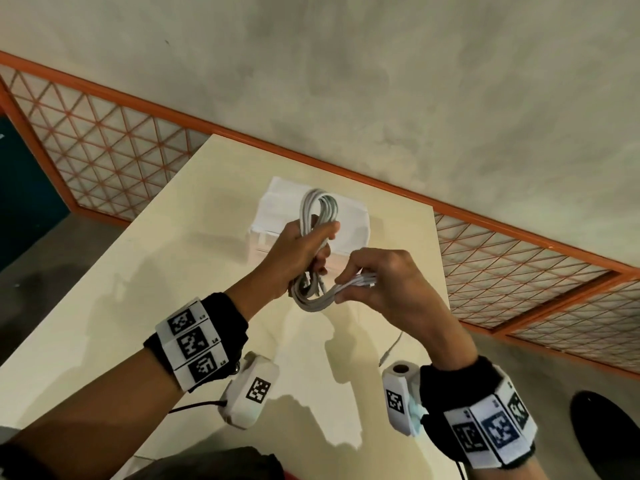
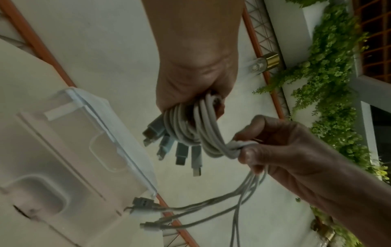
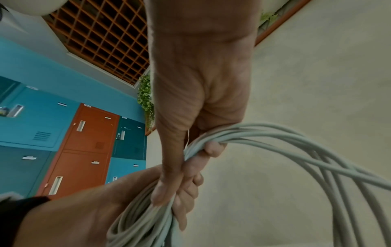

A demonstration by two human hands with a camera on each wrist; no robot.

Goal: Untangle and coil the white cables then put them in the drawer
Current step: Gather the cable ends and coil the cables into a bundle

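My left hand (image 1: 311, 247) grips a coil of white cables (image 1: 318, 207) round its middle, above the table. The coil's top loop stands above the fist. Several USB plugs (image 2: 182, 155) stick out below it in the left wrist view. My right hand (image 1: 349, 289) pinches a bundle of strands (image 1: 362, 280) coming off the coil's lower loop, close beside the left hand. From the right hand (image 2: 275, 147), loose cable ends with connectors (image 2: 146, 207) hang down. The white plastic drawer unit (image 1: 349, 220) stands on the table behind the hands. I cannot tell whether a drawer is open.
The cream table (image 1: 138, 289) runs from me to the grey wall, its right edge near my right arm. A black round stool (image 1: 606, 434) stands on the floor at the right. Orange lattice panels (image 1: 104, 150) line the wall's base. Coloured lockers (image 3: 84, 150) show in the right wrist view.
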